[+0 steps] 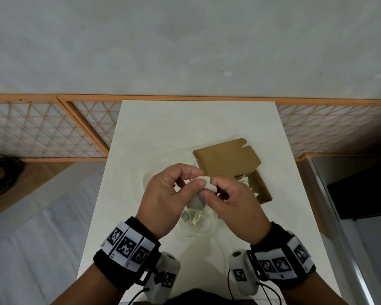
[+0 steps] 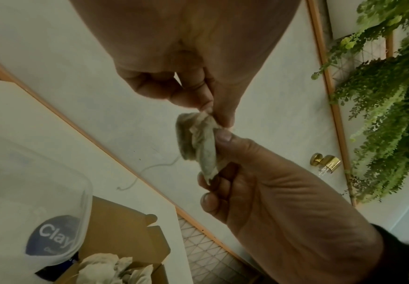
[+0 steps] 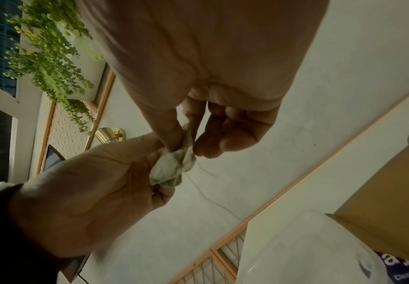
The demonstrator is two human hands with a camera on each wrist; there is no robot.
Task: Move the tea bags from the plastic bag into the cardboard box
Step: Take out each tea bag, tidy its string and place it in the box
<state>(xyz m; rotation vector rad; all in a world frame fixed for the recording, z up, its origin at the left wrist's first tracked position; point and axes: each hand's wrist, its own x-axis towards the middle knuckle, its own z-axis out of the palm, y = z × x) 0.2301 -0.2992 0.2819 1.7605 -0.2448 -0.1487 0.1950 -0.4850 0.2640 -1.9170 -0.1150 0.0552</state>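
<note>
Both hands meet above the white table (image 1: 163, 128) and pinch one crumpled pale tea bag (image 1: 204, 180) between thumb and fingertips. My left hand (image 1: 196, 179) holds its left side and my right hand (image 1: 211, 190) its right side. In the left wrist view the tea bag (image 2: 198, 142) trails a thin string (image 2: 150, 169); in the right wrist view the tea bag (image 3: 172, 169) sits between both pinches. Under the hands lies the clear plastic bag (image 1: 198, 230) with more tea bags (image 1: 195, 216). The brown cardboard box (image 1: 227, 159) stands open just beyond, with tea bags inside (image 2: 111, 269).
An orange-framed lattice screen (image 1: 42, 128) runs behind the table. Black cables (image 1: 0, 177) lie on the floor at the left, and a dark panel (image 1: 365, 194) stands at the right. Green hanging plants (image 2: 381, 115) show in the wrist views. The plastic bag carries a blue label (image 2: 52, 236).
</note>
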